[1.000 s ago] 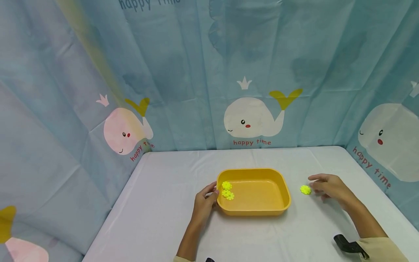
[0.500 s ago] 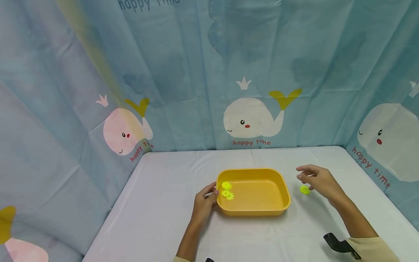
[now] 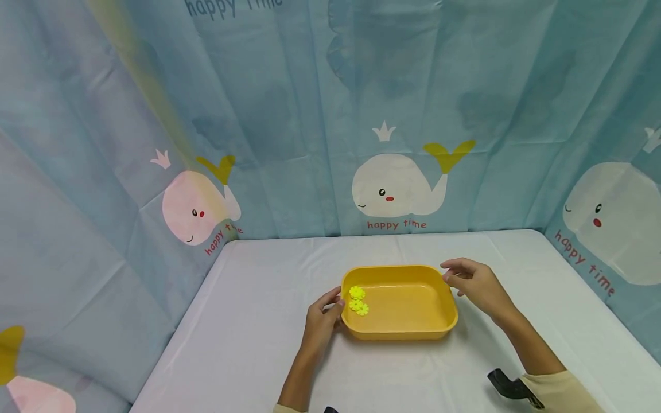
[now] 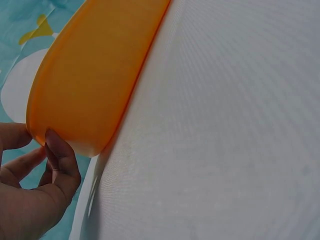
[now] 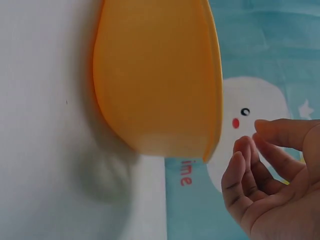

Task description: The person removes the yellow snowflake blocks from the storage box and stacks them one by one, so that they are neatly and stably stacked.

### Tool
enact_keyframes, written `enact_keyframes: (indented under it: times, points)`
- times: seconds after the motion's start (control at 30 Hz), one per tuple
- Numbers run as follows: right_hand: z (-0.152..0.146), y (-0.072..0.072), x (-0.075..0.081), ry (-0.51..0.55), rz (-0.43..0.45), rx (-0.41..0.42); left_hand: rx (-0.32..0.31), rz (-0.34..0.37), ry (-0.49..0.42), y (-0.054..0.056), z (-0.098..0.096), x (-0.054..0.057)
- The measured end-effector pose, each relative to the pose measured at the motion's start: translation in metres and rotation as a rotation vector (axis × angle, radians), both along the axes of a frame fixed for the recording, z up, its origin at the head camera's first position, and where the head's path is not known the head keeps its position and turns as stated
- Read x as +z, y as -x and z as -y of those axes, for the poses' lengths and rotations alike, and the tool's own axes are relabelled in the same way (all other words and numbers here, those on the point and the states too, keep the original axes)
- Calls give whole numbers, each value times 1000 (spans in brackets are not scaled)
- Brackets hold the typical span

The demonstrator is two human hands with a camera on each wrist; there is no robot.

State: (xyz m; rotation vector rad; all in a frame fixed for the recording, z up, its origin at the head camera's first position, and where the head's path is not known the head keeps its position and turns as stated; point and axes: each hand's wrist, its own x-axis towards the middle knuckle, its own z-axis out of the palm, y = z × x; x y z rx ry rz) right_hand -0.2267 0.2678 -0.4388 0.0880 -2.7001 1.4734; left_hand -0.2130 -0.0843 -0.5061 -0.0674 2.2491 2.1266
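Note:
A shallow yellow plastic tray (image 3: 408,310) sits on the white-covered table. Several neon-yellow flower-shaped discs (image 3: 357,293) lie bunched at its left end. My left hand (image 3: 319,321) holds that end, thumb and fingertips (image 4: 61,147) at the wall and rim, as the left wrist view shows. My right hand (image 3: 480,289) is by the tray's far right corner, fingertips overlapping the rim in the head view. Its fingers are loosely bent, thumb near the index finger, and nothing shows between them. In the right wrist view the right hand (image 5: 272,180) is apart from the tray.
White cloth (image 3: 268,321) covers the table around the tray. A pale blue curtain with printed whales (image 3: 397,183) hangs behind and at both sides. A black camera mount (image 3: 511,385) sticks out at the right sleeve.
My right hand has moved left from beside a loose neon-yellow disc to the tray's right rim. That disc is now out of sight in the head view. The left hand and tray stay put.

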Motion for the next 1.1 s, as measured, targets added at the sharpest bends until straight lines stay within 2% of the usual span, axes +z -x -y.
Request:
enact_keyframes:
  times: [0.37,0.57,0.73,1.1]
  points:
    - [26,3,-7,54,-11,87,-6,-10,-8,3,-1,-4]
    - [42,7,-13,92,-21,178,-1,-15,-12,3,-1,-2]
    - [59,12,-16,139,10,227,-4,-16,-5,2,0,-1]
    - [98,21,-26,90,43,326,2,-16,-1,4,0,-2]
